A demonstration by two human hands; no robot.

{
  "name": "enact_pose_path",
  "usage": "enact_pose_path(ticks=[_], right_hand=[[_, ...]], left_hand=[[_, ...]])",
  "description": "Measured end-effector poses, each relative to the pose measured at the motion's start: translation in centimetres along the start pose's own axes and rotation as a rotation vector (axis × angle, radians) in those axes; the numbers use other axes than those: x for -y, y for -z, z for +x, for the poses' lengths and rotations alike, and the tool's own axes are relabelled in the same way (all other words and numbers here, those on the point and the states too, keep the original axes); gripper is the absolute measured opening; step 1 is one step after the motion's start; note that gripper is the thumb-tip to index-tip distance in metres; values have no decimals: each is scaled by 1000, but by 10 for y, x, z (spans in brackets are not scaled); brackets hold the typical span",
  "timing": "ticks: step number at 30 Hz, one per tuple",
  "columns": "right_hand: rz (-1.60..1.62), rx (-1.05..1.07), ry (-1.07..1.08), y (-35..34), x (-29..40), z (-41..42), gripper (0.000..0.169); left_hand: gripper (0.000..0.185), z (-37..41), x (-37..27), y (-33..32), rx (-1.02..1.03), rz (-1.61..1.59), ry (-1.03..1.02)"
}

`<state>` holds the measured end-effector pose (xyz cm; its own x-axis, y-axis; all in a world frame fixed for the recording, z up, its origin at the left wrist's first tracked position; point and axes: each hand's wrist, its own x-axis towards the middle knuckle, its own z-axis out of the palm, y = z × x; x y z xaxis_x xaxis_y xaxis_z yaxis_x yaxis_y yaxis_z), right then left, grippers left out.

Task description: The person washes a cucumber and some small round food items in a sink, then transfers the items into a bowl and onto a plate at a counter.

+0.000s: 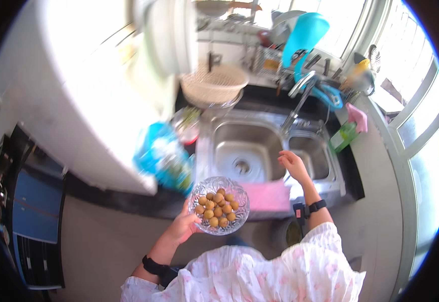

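My left hand (186,225) grips the rim of a clear cut-glass bowl (242,216), thumb over the near-left edge. Several small round tan fruits, apparently longans (218,212), lie in the bowl. It is held just in front of the counter edge. My right hand (294,165) hovers over the divider of a double stainless steel sink, its fingers loosely curled and slightly apart, with nothing visible in them. The larger basin (227,160) is to its left and the smaller basin (317,166) to its right. Below the right hand, a pink cloth (266,196) lies along the sink's front edge.
A chrome faucet (298,102) rises behind the sink. Left of the basins sit a blue plastic bag (161,151) and a beige colander (215,87) on a bowl. A green bottle (344,136) stands at right. Below the counter is a bin (280,232).
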<state>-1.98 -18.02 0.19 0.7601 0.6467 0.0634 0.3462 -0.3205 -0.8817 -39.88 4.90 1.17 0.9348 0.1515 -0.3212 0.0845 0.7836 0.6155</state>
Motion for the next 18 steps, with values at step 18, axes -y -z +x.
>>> enact_pose_path(ticks=[18], right_hand=[[-38,-212,-66,154,-175,228,23]], left_hand=[[82,297,-59,-187,-50,62,-103]])
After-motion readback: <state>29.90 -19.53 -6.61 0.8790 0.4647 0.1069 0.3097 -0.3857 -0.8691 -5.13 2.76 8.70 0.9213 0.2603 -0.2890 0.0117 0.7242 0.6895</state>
